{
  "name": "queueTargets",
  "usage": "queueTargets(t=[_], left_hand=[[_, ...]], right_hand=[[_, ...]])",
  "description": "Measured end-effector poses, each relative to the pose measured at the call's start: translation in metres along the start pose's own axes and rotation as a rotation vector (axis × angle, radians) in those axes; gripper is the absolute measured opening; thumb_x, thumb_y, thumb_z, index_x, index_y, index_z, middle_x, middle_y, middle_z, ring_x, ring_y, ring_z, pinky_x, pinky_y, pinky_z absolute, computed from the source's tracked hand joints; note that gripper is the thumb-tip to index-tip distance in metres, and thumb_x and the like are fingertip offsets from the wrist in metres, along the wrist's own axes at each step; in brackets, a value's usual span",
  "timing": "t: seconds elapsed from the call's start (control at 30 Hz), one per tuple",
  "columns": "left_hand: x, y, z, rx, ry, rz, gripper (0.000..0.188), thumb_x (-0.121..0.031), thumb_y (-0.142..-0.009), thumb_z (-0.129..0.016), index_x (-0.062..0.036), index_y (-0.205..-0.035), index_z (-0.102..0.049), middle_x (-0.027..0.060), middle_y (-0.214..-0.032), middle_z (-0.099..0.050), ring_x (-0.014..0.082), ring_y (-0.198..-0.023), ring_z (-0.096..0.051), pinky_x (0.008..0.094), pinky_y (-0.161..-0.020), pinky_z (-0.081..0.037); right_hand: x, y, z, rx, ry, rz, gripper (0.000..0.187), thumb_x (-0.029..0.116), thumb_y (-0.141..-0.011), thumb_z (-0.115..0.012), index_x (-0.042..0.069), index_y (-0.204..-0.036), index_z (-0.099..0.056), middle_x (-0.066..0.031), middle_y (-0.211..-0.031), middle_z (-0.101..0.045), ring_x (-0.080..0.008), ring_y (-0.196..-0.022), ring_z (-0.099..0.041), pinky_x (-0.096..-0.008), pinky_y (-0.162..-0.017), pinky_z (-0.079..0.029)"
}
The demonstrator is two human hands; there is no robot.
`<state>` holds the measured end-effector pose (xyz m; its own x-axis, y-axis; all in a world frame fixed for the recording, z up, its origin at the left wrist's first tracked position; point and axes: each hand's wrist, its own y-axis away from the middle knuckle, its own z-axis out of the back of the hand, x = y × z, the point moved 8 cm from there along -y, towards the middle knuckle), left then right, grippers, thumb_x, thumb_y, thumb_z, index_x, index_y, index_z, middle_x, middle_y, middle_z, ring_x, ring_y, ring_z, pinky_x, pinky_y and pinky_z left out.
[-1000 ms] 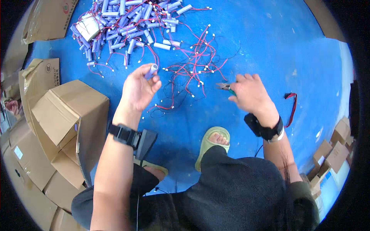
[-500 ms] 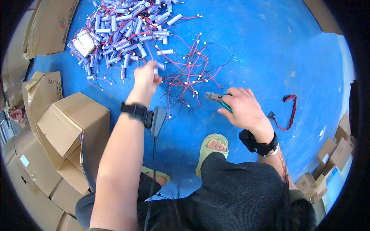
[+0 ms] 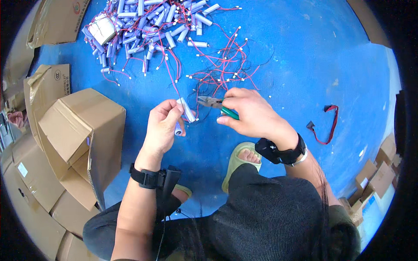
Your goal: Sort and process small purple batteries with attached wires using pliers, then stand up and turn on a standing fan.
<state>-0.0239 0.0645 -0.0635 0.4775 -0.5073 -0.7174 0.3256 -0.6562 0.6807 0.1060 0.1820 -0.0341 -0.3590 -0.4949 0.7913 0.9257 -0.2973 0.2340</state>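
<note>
My left hand (image 3: 161,126) is closed on a purple cylindrical battery cell (image 3: 178,130), whose end pokes out below the fingers. A pale, shiny cylinder (image 3: 187,111) sticks out past the same fingertips; whether it is a second cell I cannot tell. Red and black wires run from there toward the pile. My right hand (image 3: 259,115) grips green-handled cutting pliers (image 3: 210,102), their metal jaws pointing left, close to the pale cylinder. Beyond both hands lies a tangle of loose red and black wires (image 3: 226,65) with small white connectors.
A large heap of purple cells (image 3: 161,21) with wires covers the far left of the blue floor (image 3: 300,78), a white block (image 3: 102,28) on it. An open cardboard box (image 3: 104,126) stands left, more cartons (image 3: 381,176) right. A dark red strap (image 3: 333,126) lies at right.
My left hand has come back toward me from the heap with the cell. My right hand has moved left, bringing the pliers near it. The view has shifted slightly.
</note>
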Motion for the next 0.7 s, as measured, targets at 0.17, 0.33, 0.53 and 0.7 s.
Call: queueTargets(t=[0.17, 0.33, 0.53, 0.7], left_hand=[[-0.004, 0.006, 0.002, 0.015, -0.006, -0.040, 0.015, -0.013, -0.088, -0.052, 0.0014, -0.088, -0.056, 0.0077, -0.073, -0.062, 0.0085, -0.046, -0.050, 0.0207, -0.042, -0.041], [-0.007, 0.011, 0.006, 0.048, -0.133, -0.073, 0.019, -0.014, -0.087, -0.056, 0.0022, -0.097, -0.059, 0.0054, -0.075, -0.062, 0.0064, -0.051, -0.051, 0.0199, -0.045, -0.042], [-0.009, 0.018, 0.009, 0.067, -0.244, -0.086, 0.024, -0.017, -0.088, -0.057, 0.0002, -0.105, -0.059, 0.0019, -0.075, -0.061, 0.0059, -0.054, -0.050, 0.0198, -0.047, -0.042], [-0.017, 0.020, 0.010, 0.113, -0.368, -0.208, 0.027, -0.018, -0.088, -0.057, -0.0009, -0.109, -0.059, 0.0002, -0.074, -0.058, 0.0063, -0.053, -0.049, 0.0199, -0.047, -0.042]], right_hand=[[0.013, -0.007, -0.011, -0.009, 0.014, -0.007, 0.028, 0.032, -0.077, -0.063, 0.005, -0.086, -0.062, -0.0091, -0.087, -0.056, -0.0280, -0.087, -0.055, -0.0415, -0.074, -0.041], [0.018, -0.012, -0.017, 0.013, 0.008, 0.002, 0.029, 0.033, -0.078, -0.063, 0.006, -0.088, -0.062, -0.0087, -0.087, -0.055, -0.0273, -0.088, -0.055, -0.0409, -0.075, -0.040], [0.024, -0.013, -0.014, 0.070, -0.001, -0.023, 0.027, 0.032, -0.079, -0.061, 0.006, -0.085, -0.060, -0.0105, -0.085, -0.056, -0.0295, -0.085, -0.056, -0.0425, -0.071, -0.043], [0.031, -0.013, -0.022, 0.153, 0.046, 0.007, 0.025, 0.029, -0.081, -0.059, 0.004, -0.084, -0.059, -0.0129, -0.082, -0.058, -0.0337, -0.079, -0.058, -0.0436, -0.066, -0.047]])
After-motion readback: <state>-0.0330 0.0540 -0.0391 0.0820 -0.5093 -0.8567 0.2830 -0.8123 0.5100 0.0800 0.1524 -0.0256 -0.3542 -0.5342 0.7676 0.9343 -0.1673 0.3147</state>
